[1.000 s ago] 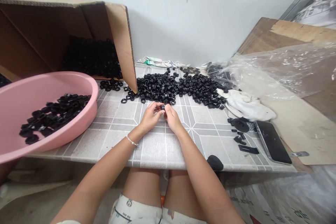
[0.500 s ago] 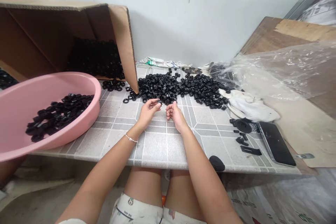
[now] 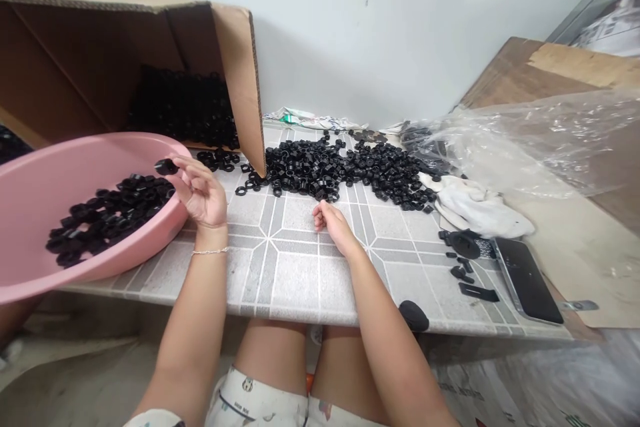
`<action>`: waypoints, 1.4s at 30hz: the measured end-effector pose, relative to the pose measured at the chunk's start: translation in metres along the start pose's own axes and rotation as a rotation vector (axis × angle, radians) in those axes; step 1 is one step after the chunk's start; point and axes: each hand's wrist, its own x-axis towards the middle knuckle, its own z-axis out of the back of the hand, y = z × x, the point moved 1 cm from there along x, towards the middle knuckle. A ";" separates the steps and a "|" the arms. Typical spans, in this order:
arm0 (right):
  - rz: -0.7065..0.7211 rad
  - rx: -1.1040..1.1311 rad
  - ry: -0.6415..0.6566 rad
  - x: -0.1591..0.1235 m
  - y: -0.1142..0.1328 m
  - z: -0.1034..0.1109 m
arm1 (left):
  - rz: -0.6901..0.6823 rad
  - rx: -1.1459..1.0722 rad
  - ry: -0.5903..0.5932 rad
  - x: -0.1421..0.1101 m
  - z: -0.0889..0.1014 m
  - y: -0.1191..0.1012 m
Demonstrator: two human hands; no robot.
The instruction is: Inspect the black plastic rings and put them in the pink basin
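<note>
My left hand [image 3: 203, 197] is over the right rim of the pink basin [image 3: 65, 277], closed in a pinch. Between its thumb and fingertips is a black plastic nut [image 3: 165, 166], held above a heap of similar black nuts [image 3: 107, 213] in the basin. In front of the loose pile of black nuts [image 3: 307, 167] on the table, my right hand [image 3: 336, 225] has its fingers curled together. What those fingers may hold is hidden.
A cardboard box [image 3: 237, 73] lies open on its side, with many black pieces inside. To the right are a white cloth [image 3: 475, 203], a phone [image 3: 530, 280], small black parts [image 3: 463, 272] and clear plastic sheeting [image 3: 540, 140]. A black rounded piece [image 3: 413, 315] sits at the table's front edge.
My left hand has swung left from the front of the pile to the basin, carrying a black nut. My right hand has stayed almost in place, its fingers curled closer together.
</note>
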 end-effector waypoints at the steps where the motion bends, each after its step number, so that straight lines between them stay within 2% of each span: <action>1: 0.002 -0.014 0.006 -0.001 -0.001 0.000 | -0.029 -0.002 -0.004 -0.001 0.000 0.000; 7: 0.011 -0.072 0.044 -0.005 -0.002 0.000 | 0.020 -0.080 -0.043 -0.006 -0.004 0.006; 11: 0.011 -0.088 0.053 -0.006 0.000 -0.001 | 0.058 -0.035 -0.080 -0.003 -0.002 0.006; 14: 0.028 -0.129 0.043 -0.006 0.001 -0.001 | 0.202 0.106 -0.095 0.003 0.001 0.015; 16: 0.066 -0.193 -0.021 -0.004 0.002 0.003 | 0.323 0.369 -0.117 0.005 0.004 0.026; 17: 0.091 -0.237 -0.086 -0.003 0.002 0.008 | 0.337 0.575 -0.126 0.006 0.006 0.031; 19: 0.140 -0.333 -0.273 0.001 0.003 0.023 | 0.254 1.067 -0.110 0.005 0.012 0.039; 21: 0.171 -0.416 -0.496 0.005 0.003 0.043 | 0.140 1.486 -0.039 0.003 0.021 0.045; 23: 0.168 -0.477 -0.715 0.007 0.001 0.064 | 0.105 1.687 0.034 0.002 0.031 0.050; 26: 0.111 -0.576 -0.982 0.008 -0.002 0.090 | 0.022 1.632 0.152 0.003 0.038 0.056; 29: 0.080 -0.744 -1.122 0.009 -0.005 0.102 | -0.109 1.411 0.332 0.001 0.027 0.060; 32: 0.088 -0.942 -1.058 0.013 -0.006 0.106 | -0.148 1.254 0.495 -0.008 0.009 0.064; 34: 0.087 -1.036 -0.952 0.016 -0.006 0.107 | -0.117 1.205 0.538 -0.016 0.001 0.068; 36: 0.064 -1.069 -0.909 0.018 -0.007 0.109 | -0.078 1.186 0.556 -0.023 -0.002 0.072; 38: 0.045 -1.053 -0.944 0.019 -0.007 0.113 | -0.058 1.193 0.609 -0.030 -0.003 0.076; 42: 0.035 -0.988 -1.016 0.022 -0.008 0.120 | -0.069 1.198 0.789 -0.041 -0.006 0.083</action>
